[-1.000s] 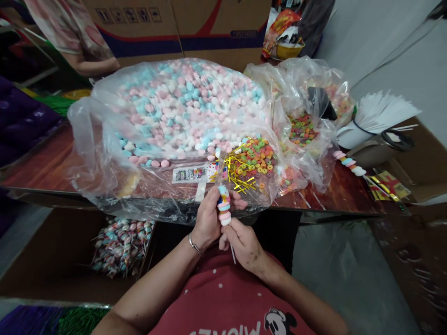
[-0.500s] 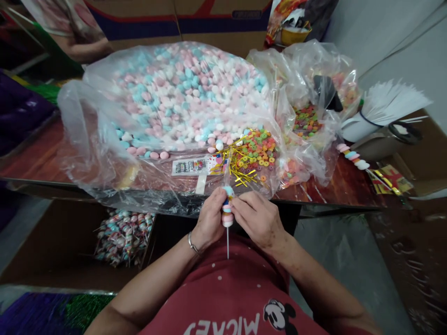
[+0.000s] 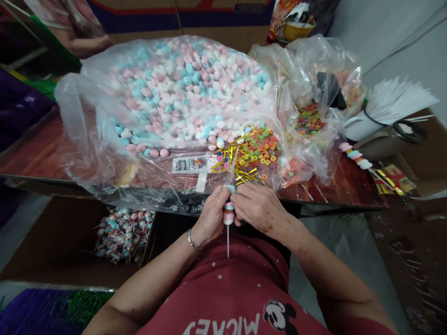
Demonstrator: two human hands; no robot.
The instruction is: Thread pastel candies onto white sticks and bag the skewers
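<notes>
My left hand (image 3: 213,215) is closed around a candy skewer (image 3: 228,217), pastel marshmallows and rings threaded on a white stick that points down toward my shirt. Pressed against the skewer's right side are the curled fingers of my right hand (image 3: 257,208), closed near its upper part; they hide whatever they pinch. Just beyond the hands lie gold twist ties (image 3: 246,176), a heap of coloured ring candies (image 3: 260,148) and a printed wrapper (image 3: 195,164). A big clear bag of pink, blue and white marshmallows (image 3: 188,88) spreads across the table.
A finished-looking candy skewer (image 3: 355,156) lies at the right, by a white mug of paper sticks (image 3: 363,124) and a metal mug (image 3: 394,139). Below left, a cardboard box (image 3: 45,242) holds many wrapped skewers (image 3: 124,235). Another person's arm (image 3: 85,45) shows at the back left.
My right hand has shifted slightly up and turned at the skewer, its fingers now more curled over it. The left hand keeps its hold. The view has tilted a little.
</notes>
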